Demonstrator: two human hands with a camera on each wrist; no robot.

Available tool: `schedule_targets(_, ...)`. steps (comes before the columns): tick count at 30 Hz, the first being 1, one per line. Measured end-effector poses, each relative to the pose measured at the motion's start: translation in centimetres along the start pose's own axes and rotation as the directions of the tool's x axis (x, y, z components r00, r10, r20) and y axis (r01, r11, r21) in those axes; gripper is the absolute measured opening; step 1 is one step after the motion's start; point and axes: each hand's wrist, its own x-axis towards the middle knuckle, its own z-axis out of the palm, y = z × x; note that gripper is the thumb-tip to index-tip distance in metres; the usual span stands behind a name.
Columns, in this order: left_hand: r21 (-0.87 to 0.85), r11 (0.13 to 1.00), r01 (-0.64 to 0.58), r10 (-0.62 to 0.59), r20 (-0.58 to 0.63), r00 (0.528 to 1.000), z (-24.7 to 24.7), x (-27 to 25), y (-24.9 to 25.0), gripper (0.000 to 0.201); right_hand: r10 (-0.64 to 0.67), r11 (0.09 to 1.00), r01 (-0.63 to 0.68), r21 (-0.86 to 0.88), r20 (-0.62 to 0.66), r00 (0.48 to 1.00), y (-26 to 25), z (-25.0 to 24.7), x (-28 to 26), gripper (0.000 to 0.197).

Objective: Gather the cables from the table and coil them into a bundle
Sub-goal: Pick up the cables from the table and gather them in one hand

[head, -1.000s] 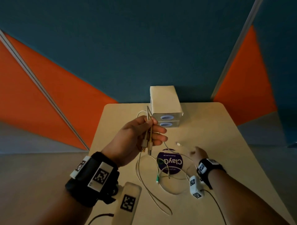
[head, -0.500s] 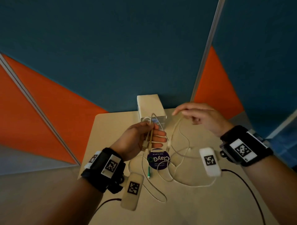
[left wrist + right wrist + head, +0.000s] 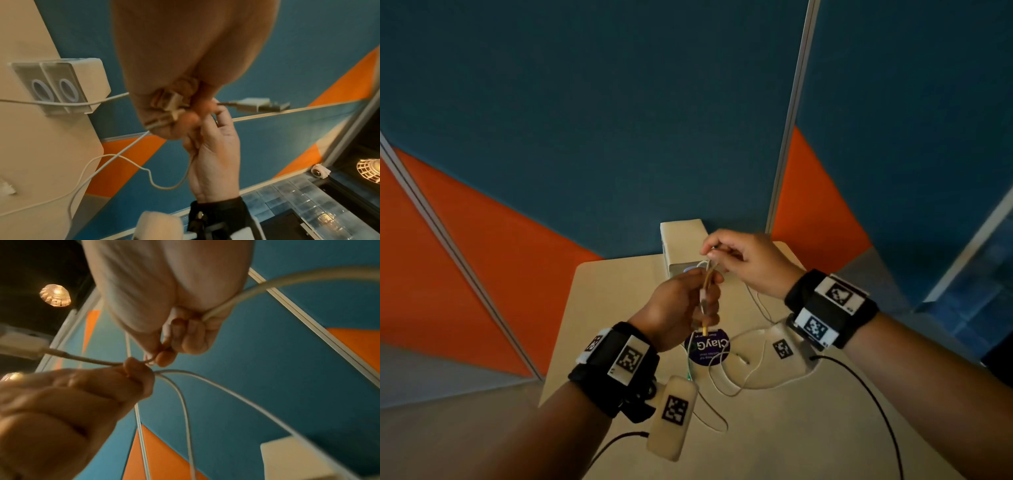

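White cable loops (image 3: 756,378) lie slack on the pale surface (image 3: 808,442) toward its near edge, crossing one another beside a round purple sticker (image 3: 708,346) printed with white lettering; a small green connector (image 3: 689,376) sits just nearer than the sticker. Two black leads from the wrist-worn cameras also trail across the near part of the surface. Above the sticker, the left hand (image 3: 681,308) is raised clear of the surface, its fingers curled round a gathered bunch of cable strands and connector ends (image 3: 167,106), which hang roughly upright through the fist; strands drop from the fist to the loops below. Just beyond it, the right hand (image 3: 744,263) is also raised, thumb and fingertips pinching a thin white strand (image 3: 98,362) right at the top of the left fist, so that the two hands nearly touch. A second, thicker run of white cable (image 3: 242,298) passes under the right palm. Behind both hands, at the far edge of the surface, stands a pale rectangular box (image 3: 683,245) with two ringed circular openings on its near face (image 3: 54,91). Teal and orange wall panels (image 3: 602,137) rise beyond the far edge.
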Motion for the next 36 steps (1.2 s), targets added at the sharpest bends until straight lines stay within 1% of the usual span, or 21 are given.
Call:
schedule_targets(1,-0.029,1.0,0.001,-0.001,-0.012,1.0,0.0,0.0,0.0,0.028,0.003,1.0,-0.003,0.02,-0.002,1.0,0.1,0.2,-0.2,0.013)
schedule_targets(3,-0.047,0.999,-0.006,0.004,-0.051,0.999,0.0,0.1,0.2,0.036,0.059,0.992,-0.061,0.113,0.019,0.998,0.4,0.3,-0.5,0.018)
schedule_targets(5,0.018,1.0,0.003,-0.002,-0.062,0.998,-0.1,-0.2,0.6,0.04,0.095,0.976,-0.099,0.192,0.033,0.995,0.9,0.4,-0.7,0.019)
schedule_targets(8,0.181,0.983,0.031,-0.028,-0.014,0.999,-0.1,-0.6,1.0,0.039,0.103,0.966,-0.1,0.24,-0.001,0.995,1.4,0.6,-0.8,0.015)
schedule_targets(10,0.208,0.978,0.027,-0.032,0.022,0.999,-0.3,-0.8,1.3,0.039,0.104,0.96,-0.099,0.263,-0.006,0.995,1.2,0.7,-0.8,0.014)
schedule_targets(12,0.169,0.985,0.028,-0.038,0.057,0.998,-0.6,-0.9,1.4,0.035,0.086,0.959,-0.085,0.269,0.011,0.996,0.8,0.6,-0.8,0.015)
schedule_targets(14,0.14,0.99,0.014,-0.026,0.081,0.996,-0.8,-0.9,1.5,0.026,0.072,0.962,-0.076,0.263,0.026,0.997,0.5,0.3,-0.7,0.019)
schedule_targets(16,0.15,0.989,-0.005,-0.007,0.084,0.996,-0.7,-0.8,1.4,0.018,0.07,0.967,-0.075,0.245,0.027,0.997,0.1,0.0,-0.6,0.023)
schedule_targets(18,0.195,0.98,-0.03,0.017,0.07,0.997,-0.5,-0.5,1.3,0.017,0.058,0.977,-0.062,0.203,0.025,0.998,0.0,-0.2,-0.6,0.025)
schedule_targets(20,0.191,0.979,-0.065,0.052,0.074,0.996,-0.3,-0.3,1.2,0.018,0.055,0.979,-0.06,0.195,0.029,0.998,0.0,-0.4,-0.5,0.025)
schedule_targets(23,0.085,0.989,-0.12,0.109,0.122,0.987,-0.1,0.0,0.9,0.013,0.043,0.973,-0.046,0.227,0.016,0.999,-0.1,-0.7,-0.3,0.024)
schedule_targets(25,0.041,0.989,-0.145,0.139,0.124,0.983,-0.2,0.2,0.7,0.012,0.05,0.963,-0.047,0.265,-0.004,0.999,0.0,-1.0,-0.1,0.023)
schedule_targets(27,0.056,0.986,-0.157,0.149,0.122,0.981,-0.3,0.4,0.6,0.013,0.058,0.958,-0.057,0.28,0.005,0.998,0.1,-1.2,0.3,0.021)
schedule_targets(29,0.098,0.985,-0.142,0.128,0.133,0.983,-0.5,0.7,0.2,0.012,0.098,0.967,-0.101,0.235,0.026,0.995,0.7,-1.2,0.8,0.02)
schedule_targets(30,0.111,0.986,-0.127,0.111,0.136,0.984,-0.6,0.8,-0.1,0.01,0.124,0.969,-0.134,0.208,0.06,0.99,0.9,-1.2,0.9,0.022)
schedule_targets(32,0.136,0.984,-0.114,0.099,0.113,0.989,-0.7,1.0,-0.7,0.01,0.157,0.969,-0.192,0.157,0.214,0.964,1.5,-1.2,1.2,0.026)
schedule_targets(33,0.152,0.981,-0.118,0.106,0.088,0.99,-0.8,1.1,-0.9,0.011,0.185,0.964,-0.233,0.129,0.304,0.934,1.9,-1.1,1.2,0.022)
schedule_targets(34,0.164,0.978,-0.13,0.121,0.062,0.991,-0.9,1.2,-1.1,0.014,0.246,0.95,-0.297,0.091,0.364,0.898,2.7,-0.7,1.2,0.018)
schedule_targets(35,0.168,0.974,-0.15,0.145,0.04,0.989,-1.1,1.3,-1.1,0.016,0.312,0.93,-0.362,0.064,0.38,0.871,3.8,-0.3,1.1,0.016)
schedule_targets(36,0.157,0.972,-0.177,0.176,0.019,0.984,-1.3,1.3,-0.9,0.017,0.414,0.894,-0.448,0.013,0.358,0.837,5.3,0.2,0.6,0.012)
